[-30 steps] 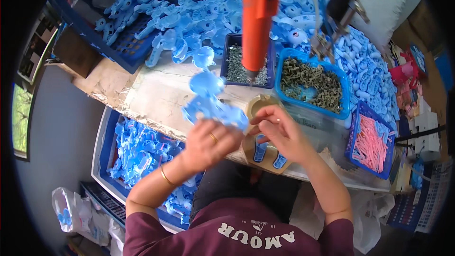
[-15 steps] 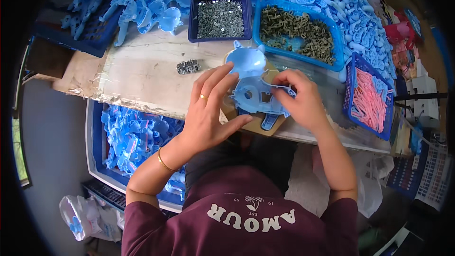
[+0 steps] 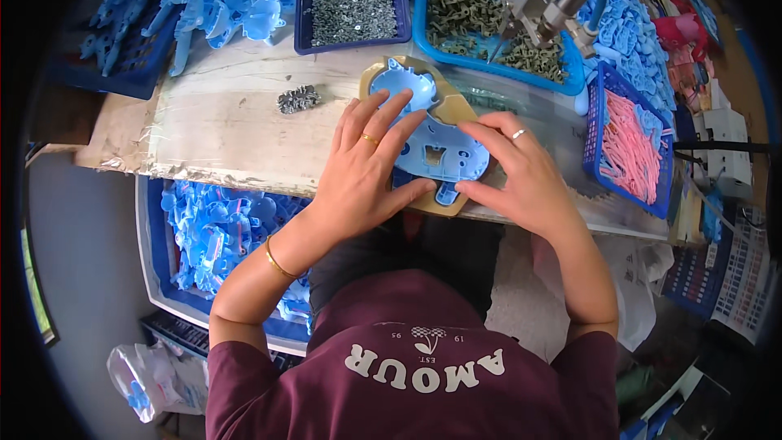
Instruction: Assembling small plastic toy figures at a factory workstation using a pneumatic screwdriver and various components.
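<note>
Left hand (image 3: 364,165), right hand (image 3: 525,178): fingers spread wide at blue shell's (image 3: 450,138) edges, unclenched; likely light, stiff, slick; best held by rim.

Bare tabletop (image 3: 220,134) is giving passing room L of the L hand (image 3: 364,159), w/ only a small metal pile (image 3: 299,99) sitting in it. Screw tray (image 3: 357,46) & clip tray (image 3: 487,66) are blocking the far side, metal tooling (image 3: 568,6) is jutting over the latter, & the pink-strip basket (image 3: 595,143) is standing R of the R hand (image 3: 525,179).
</note>
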Tool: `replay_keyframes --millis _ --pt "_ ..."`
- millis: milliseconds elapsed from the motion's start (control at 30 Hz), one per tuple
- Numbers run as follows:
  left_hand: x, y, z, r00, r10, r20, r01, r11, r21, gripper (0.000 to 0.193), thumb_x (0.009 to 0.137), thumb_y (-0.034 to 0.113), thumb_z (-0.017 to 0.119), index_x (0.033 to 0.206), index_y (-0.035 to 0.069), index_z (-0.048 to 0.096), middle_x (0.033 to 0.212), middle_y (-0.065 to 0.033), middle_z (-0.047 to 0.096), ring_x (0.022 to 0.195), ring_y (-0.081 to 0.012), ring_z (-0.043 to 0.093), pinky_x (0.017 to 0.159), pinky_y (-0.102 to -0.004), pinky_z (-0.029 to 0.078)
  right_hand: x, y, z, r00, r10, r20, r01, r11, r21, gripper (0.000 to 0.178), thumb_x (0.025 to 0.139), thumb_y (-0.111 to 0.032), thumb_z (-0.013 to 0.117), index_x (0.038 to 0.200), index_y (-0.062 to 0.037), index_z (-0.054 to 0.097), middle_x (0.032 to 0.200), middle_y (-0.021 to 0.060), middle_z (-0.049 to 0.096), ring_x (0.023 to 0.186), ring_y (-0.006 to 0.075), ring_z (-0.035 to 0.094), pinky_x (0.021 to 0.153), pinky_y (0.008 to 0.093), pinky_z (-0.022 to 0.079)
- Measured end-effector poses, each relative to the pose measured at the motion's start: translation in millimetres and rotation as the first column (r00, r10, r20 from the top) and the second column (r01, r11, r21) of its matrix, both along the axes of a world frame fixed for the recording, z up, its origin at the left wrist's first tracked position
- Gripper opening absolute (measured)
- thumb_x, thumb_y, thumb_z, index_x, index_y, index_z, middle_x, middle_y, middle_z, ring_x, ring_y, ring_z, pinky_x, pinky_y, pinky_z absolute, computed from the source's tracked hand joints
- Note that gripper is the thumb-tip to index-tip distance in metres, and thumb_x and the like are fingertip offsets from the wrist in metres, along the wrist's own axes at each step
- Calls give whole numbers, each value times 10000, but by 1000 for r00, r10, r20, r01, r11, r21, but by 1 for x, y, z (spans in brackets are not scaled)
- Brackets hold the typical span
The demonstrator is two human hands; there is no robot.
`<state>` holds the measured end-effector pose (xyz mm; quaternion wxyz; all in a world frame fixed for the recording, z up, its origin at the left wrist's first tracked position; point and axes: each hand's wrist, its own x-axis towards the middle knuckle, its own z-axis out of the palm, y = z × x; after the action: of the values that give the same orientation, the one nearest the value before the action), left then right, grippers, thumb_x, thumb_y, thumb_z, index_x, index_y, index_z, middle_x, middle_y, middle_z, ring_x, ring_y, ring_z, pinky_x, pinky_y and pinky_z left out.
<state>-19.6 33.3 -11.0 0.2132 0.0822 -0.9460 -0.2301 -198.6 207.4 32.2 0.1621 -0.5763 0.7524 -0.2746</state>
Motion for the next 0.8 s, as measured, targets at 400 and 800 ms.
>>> replay_keyframes --millis 400,800 --pt "-13 9 6 998 -63 26 63 998 -13 645 855 377 752 1383 72 539 1485 -132 483 1396 -368 407 1181 -542 299 11 -3 3 984 -5 -179 1 1000 -24 581 729 -207 847 1253 -62 642 1152 82 589 1077 301 607 895 418 513" --pt "-17 10 3 997 -65 34 68 995 -68 594 808 275 788 1329 71 588 1439 -113 549 1354 -366 465 1135 -511 366 -40 -10 8 996 44 73 -48 997 62 301 871 -187 764 1125 -36 710 1057 91 666 959 250 668 802 347 534"
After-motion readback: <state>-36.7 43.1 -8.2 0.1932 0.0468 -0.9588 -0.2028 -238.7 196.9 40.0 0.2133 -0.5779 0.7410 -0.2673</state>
